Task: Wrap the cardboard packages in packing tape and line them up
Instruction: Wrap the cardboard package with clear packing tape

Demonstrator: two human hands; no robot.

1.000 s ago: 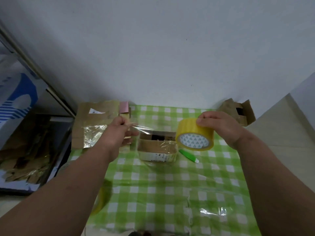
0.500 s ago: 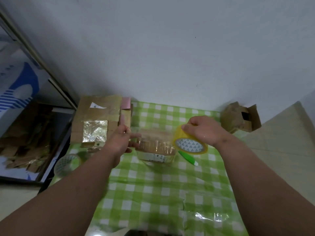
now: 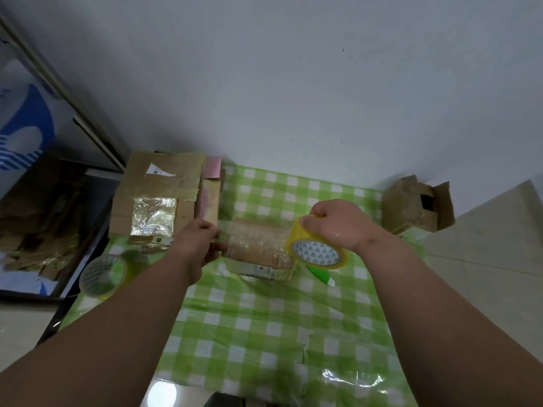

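Counting tape rolls: two, one yellow roll (image 3: 316, 250) held, a spare roll (image 3: 103, 276) at the counter (image 3: 264, 318) edge.
Packages: three; small package (image 3: 258, 245) centre, flat package (image 3: 158, 198) left, open box (image 3: 417, 207) right.
Right hand (image 3: 338, 224) grip: curled over the yellow roll.
Left hand (image 3: 197, 245) grip: pinching the small package's left end.

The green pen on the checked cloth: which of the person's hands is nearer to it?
Right. The right hand grips the tape roll just above the green pen; the left hand is across the package.

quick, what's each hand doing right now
Left hand: fingers curled at the left end of the cardboard package, apparently holding the tape end down.
Right hand: grips the yellow tape roll.
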